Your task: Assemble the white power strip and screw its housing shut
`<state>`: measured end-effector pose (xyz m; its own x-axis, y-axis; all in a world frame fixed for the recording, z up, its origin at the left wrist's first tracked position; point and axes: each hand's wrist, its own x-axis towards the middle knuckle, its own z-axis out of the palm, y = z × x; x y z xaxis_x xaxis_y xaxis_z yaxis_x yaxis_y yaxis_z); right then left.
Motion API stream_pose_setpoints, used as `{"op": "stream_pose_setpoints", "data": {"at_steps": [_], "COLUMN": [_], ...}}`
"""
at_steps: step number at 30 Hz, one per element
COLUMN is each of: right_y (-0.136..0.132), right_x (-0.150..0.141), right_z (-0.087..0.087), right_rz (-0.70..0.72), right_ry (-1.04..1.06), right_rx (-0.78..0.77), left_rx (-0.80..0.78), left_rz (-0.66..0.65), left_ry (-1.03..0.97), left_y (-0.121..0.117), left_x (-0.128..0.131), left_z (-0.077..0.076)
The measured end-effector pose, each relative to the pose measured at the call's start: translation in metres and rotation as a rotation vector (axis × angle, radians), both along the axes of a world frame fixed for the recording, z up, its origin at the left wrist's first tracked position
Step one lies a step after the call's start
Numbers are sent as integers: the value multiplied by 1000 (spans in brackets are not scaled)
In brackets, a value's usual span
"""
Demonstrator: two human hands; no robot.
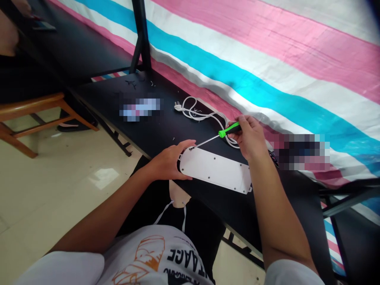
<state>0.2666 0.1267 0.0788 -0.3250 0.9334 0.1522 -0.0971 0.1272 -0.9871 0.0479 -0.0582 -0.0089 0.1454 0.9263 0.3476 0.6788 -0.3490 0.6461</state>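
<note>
A long white power strip [216, 171] lies with its flat back upward, small screw holes dotted over it. My left hand [170, 161] is wrapped round its rounded left end, thumb and fingers on opposite edges. In my right hand [247, 132] is a screwdriver [227, 130] with a green and black handle. Its thin shaft slants down to the left, and the tip is at the hole in the strip's upper left corner. A white cord [200, 116] with a plug [177, 106] lies loosely coiled behind the strip, partly hidden by my right hand.
The black table [118, 89] carries a blurred-out pale object [141, 109] at the left and small scraps near the back. A striped plastic sheet [237, 79] hangs along the far edge. A wooden stool [32, 114] stands on the floor at the left.
</note>
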Motion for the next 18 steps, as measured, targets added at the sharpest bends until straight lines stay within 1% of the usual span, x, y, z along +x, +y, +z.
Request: {"op": "stream_pose_setpoints", "data": {"at_steps": [9, 13, 18], "right_y": [0, -1, -1], "right_x": [-2, -2, -2], "right_z": [-3, -4, -5], "right_rz": [-24, -28, -15], "right_ry": [-10, -13, -13], "right_rx": [-17, -7, -8], "left_rx": [-13, 19, 100], "left_rz": [13, 20, 2], "left_ry": [3, 27, 20], "left_y": [0, -1, 0], "left_x": [0, 0, 1], "left_z": [-1, -4, -7]}}
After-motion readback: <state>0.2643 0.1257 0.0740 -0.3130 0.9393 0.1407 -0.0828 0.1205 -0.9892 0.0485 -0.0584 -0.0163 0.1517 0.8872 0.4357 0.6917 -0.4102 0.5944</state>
